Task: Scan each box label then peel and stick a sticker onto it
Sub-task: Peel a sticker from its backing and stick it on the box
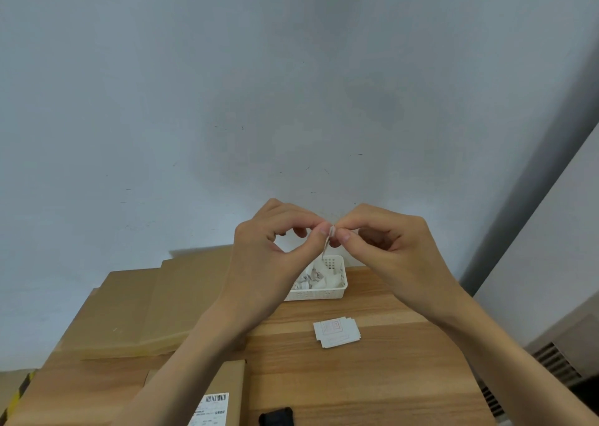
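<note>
From the head camera, two bare hands are held up in the middle, above a wooden table. The left hand and the right hand meet at their fingertips. Both hands pinch one small sticker between thumb and first finger. The other fingers are curled in. The sticker is seen from its edge, and a thin strip of it hangs down. It is up in the air, above the table, not touching any box.

Just under the hands, toward 6 o'clock from them, sits a white basket with little holes in its sides. Scraps of white paper lie inside it. At 5 o'clock from the basket, a small pile of sticker sheets lies flat on the table, with a faint red square on the top one.

At 7 o'clock in the picture, a flat brown box lies partly under the left arm. Its white label has a barcode. A small black thing peeks in at the bottom edge, just right of the box; what it is cannot be told.

At 9 o'clock from the basket lies a stack of flat brown cardboard. A pale wall fills the top.
</note>
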